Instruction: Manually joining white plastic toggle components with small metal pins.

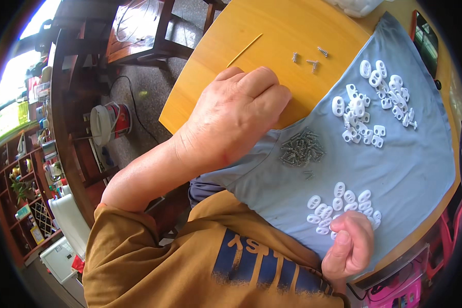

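Note:
My left hand (pixel 239 110) is closed over the yellow tabletop, knuckles up. Its fingertips are turned under, and whatever they may hold is hidden. At the lower right, my right hand (pixel 350 242) is curled closed beside a group of white oval two-hole cord-lock pieces (pixel 339 190). Anything inside its fingers is too hidden to name. Between the hands, a heap of small metal springs (pixel 303 148) lies on a grey-blue cloth (pixel 416 169). Smaller white cord-lock parts (pixel 357 113) form one cluster farther off, with another white cluster (pixel 395 97) to its right.
On the yellow table (pixel 282 25) lie a few loose springs (pixel 313 65) and a thin yellow stick (pixel 244 50). A dark phone-like device (pixel 425 43) rests at the far right edge. A wooden chair (pixel 143 36) and a bucket (pixel 113 123) stand on the left.

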